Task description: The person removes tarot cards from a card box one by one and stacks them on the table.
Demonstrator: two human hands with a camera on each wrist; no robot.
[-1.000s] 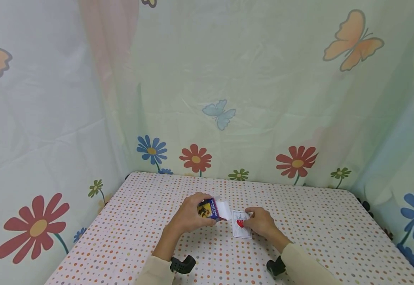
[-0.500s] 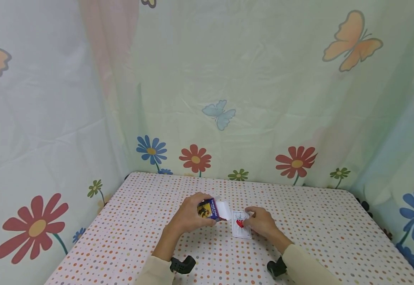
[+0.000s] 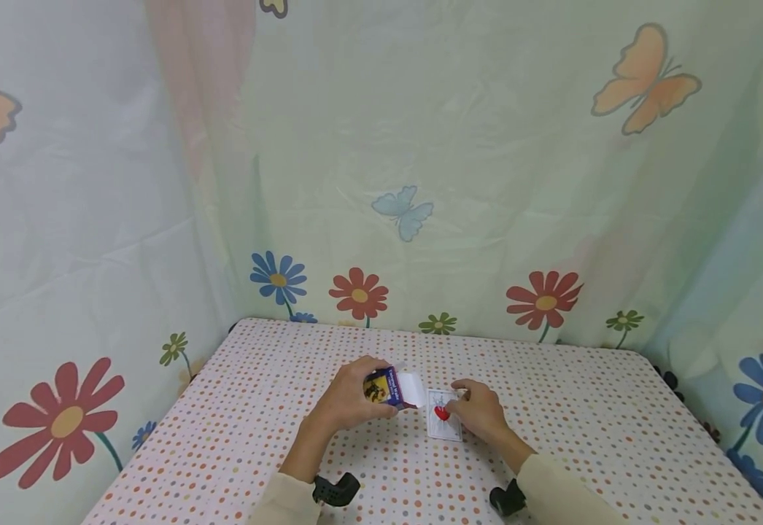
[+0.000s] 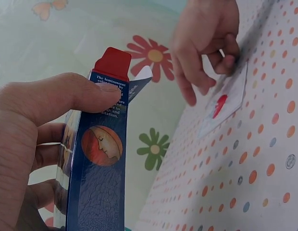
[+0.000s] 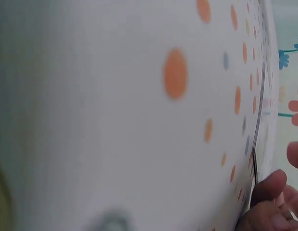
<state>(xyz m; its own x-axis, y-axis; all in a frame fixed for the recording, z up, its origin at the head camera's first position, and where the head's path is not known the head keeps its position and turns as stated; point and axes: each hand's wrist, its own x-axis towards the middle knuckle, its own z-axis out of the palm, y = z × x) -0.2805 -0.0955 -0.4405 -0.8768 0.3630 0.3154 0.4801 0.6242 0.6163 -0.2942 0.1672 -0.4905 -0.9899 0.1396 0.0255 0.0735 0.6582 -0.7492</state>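
Note:
My left hand (image 3: 349,397) grips a blue tarot card box (image 3: 383,386), thumb along one narrow side and fingers behind it. In the left wrist view the box (image 4: 101,159) shows a moon face, and its red end flap (image 4: 114,62) stands open. A white-bordered tarot card (image 3: 443,430) with a red heart lies on the table, close to the box's open end. Curled fingers of my right hand (image 3: 483,410) pinch the card's right edge. In the right wrist view the fingertips (image 5: 274,184) are at that edge, partly cut off by the frame. Whether more cards lie beneath is unclear.
A table with a dotted cloth (image 3: 552,408) spreads around both hands. Behind it hangs a curtain (image 3: 460,146) printed with flowers and butterflies. Black wrist devices (image 3: 337,488) sit by both cuffs.
The view tips very slightly. Both hands, the card box and the card stay practically where they were.

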